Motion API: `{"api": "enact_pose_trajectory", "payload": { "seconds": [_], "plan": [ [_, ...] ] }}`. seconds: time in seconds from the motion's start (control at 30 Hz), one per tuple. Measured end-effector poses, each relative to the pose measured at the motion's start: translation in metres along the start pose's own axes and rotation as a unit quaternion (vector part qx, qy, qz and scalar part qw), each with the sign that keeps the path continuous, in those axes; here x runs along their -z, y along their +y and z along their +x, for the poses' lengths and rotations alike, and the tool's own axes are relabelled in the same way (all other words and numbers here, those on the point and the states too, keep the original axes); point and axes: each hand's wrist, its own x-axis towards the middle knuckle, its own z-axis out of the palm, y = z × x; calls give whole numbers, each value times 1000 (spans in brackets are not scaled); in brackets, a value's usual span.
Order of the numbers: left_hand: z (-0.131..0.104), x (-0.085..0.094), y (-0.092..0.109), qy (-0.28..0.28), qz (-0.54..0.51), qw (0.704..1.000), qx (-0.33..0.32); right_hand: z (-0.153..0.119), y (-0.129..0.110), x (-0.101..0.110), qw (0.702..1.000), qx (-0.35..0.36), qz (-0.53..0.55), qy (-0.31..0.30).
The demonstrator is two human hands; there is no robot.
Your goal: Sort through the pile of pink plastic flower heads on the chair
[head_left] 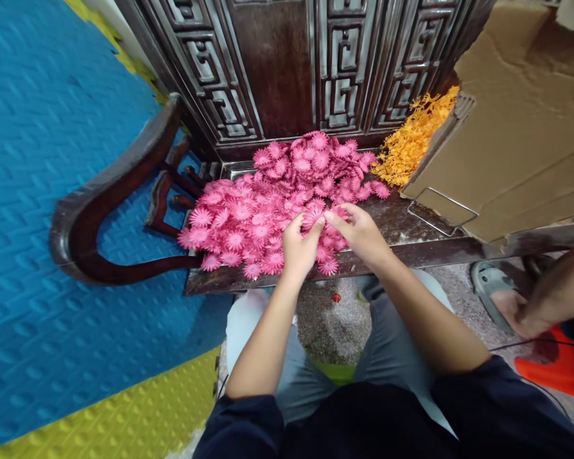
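Observation:
A large heap of pink artificial flowers (249,220) lies on the dark wooden bench seat (387,223). At the heap's front edge, my left hand (300,247) pinches a pink flower (313,217) between thumb and fingers. My right hand (361,233) meets it from the right, thumb tip close to the left thumb, with its fingers closed on a pink flower piece (337,215). Whether both hands grip the same flower or two separate ones, I cannot tell. The fingertips are partly hidden behind the petals.
Orange flower pieces (418,140) are piled beside a big cardboard box (521,127) on the right. A metal wire loop (442,210) sticks out by the box. The bench's curved armrest (76,236) stands left. Another person's foot in a sandal (495,296) is at right.

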Motion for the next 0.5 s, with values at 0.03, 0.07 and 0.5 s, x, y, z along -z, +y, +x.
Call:
{"api": "enact_pose_trajectory", "payload": {
  "seconds": [0.03, 0.07, 0.5],
  "plan": [
    [-1, 0, 1, 5, 7, 1000, -4, -1, -1, -1, 1000, 6, -15, -2],
    [-1, 0, 2, 8, 8, 1000, -7, -2, -1, -1, 999, 17, -34, 1],
    [-3, 0, 3, 30, 18, 999, -39, -4, 6, -8, 998, 42, -34, 20]
  ]
}}
